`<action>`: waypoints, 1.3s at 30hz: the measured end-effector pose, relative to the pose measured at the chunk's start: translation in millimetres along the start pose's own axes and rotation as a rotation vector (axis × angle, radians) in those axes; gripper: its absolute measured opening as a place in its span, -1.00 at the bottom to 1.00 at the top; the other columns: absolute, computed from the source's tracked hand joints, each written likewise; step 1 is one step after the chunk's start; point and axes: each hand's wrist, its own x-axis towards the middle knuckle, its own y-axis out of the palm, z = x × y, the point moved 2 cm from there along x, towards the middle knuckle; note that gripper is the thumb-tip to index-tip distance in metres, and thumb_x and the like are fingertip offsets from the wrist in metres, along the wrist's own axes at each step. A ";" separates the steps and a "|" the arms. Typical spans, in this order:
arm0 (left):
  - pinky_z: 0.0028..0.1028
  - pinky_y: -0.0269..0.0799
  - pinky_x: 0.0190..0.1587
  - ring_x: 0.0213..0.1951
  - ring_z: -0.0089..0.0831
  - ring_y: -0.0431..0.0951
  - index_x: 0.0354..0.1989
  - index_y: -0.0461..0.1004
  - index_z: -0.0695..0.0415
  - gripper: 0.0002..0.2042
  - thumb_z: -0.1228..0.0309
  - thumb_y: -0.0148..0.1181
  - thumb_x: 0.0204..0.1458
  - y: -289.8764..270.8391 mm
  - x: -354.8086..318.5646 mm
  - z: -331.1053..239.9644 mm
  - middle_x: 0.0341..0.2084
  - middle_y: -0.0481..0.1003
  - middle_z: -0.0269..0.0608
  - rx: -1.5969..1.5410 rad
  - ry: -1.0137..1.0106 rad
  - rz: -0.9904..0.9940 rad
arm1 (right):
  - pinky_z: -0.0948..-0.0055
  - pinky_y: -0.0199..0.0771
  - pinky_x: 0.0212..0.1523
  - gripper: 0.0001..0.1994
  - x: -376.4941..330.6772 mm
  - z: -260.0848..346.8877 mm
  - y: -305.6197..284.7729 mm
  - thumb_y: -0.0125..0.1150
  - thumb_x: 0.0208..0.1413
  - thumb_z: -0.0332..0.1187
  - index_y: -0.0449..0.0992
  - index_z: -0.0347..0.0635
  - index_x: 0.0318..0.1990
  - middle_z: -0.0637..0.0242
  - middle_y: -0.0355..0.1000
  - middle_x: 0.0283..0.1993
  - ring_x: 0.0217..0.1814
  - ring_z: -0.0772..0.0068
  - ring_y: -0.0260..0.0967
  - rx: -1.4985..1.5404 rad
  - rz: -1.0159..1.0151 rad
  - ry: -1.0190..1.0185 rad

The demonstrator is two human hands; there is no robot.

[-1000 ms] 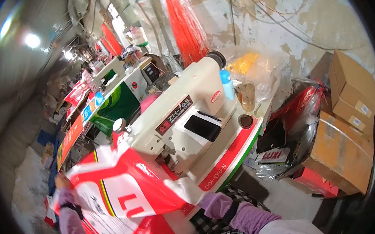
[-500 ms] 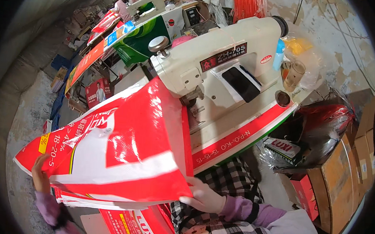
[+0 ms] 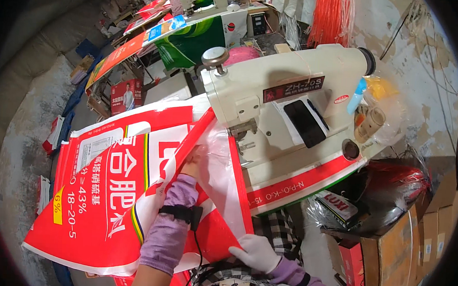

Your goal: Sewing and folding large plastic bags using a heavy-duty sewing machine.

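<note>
Gripping the lower edge of a red and white woven sack (image 3: pixel 133 190), the gloved right hand (image 3: pixel 257 253) closes its white fingers over the sack's corner just above the person's checked lap. The left hand (image 3: pixel 194 159), in a purple sleeve with a black wrist strap, lies flat on the sack's upper fold; whether its fingers pinch the fabric cannot be told. The sack spreads leftward from both hands and reaches up to the needle end of a cream sewing machine (image 3: pixel 287 110).

Right of the right hand, a flat red and white package (image 3: pixel 337 205) lies inside a clear plastic bag (image 3: pixel 386 198), and brown cardboard boxes (image 3: pixel 410 251) stack beyond it. Above the left hand, a dark oblong label (image 3: pixel 293 88) sits on the machine's body, with a small red oval sticker (image 3: pixel 341 99) beside it. Farther up left, a small red box (image 3: pixel 126 95) stands on the floor.

The sack itself is glossy red, with a white printed panel, large white characters, a yellow patch near its left edge and thin green and yellow stripes.
</note>
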 end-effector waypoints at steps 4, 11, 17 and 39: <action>-0.07 0.06 0.28 0.33 0.03 0.05 0.31 0.16 -0.16 -0.36 0.14 0.21 0.01 47.1 -15.5 -51.1 0.33 0.04 0.06 1.058 0.319 0.166 | 0.25 0.39 -0.41 -0.62 6.1 26.1 -18.6 0.15 0.10 -0.18 0.46 -0.24 -0.66 0.22 0.33 -0.61 -0.41 0.18 0.36 0.027 -0.018 -0.107; -0.08 -0.04 0.31 0.34 0.19 -0.07 0.31 0.14 -0.03 -0.41 0.37 0.02 0.02 108.5 -50.6 -35.0 0.35 -0.19 0.28 1.080 0.168 -0.230 | 0.27 0.36 -0.44 -0.60 11.3 34.6 -11.1 0.15 0.08 -0.20 0.41 -0.21 -0.73 0.21 0.31 -0.63 -0.46 0.19 0.35 -0.016 -0.005 -0.156; 0.01 -0.04 0.31 0.33 -0.03 0.07 0.25 0.26 -0.09 -0.35 0.28 0.29 -0.10 129.1 -251.2 -204.7 0.30 0.10 0.02 0.934 0.122 0.794 | 0.27 0.42 -0.28 -0.73 -22.0 -40.0 -11.0 0.08 0.15 -0.26 0.53 -0.29 -0.44 0.08 0.42 -0.47 -0.34 0.10 0.42 0.290 -0.071 0.083; -0.11 0.46 -0.29 -0.28 -0.05 0.57 -0.02 0.44 -0.04 -0.60 0.59 0.00 -0.07 -318.8 -330.4 -138.5 -0.29 0.56 -0.05 1.736 -0.360 -0.717 | 0.13 0.36 -0.51 -0.68 175.7 71.7 35.6 0.01 0.20 -0.13 0.52 -0.16 -0.42 0.07 0.35 -0.65 -0.56 0.06 0.42 -0.082 -0.144 -0.298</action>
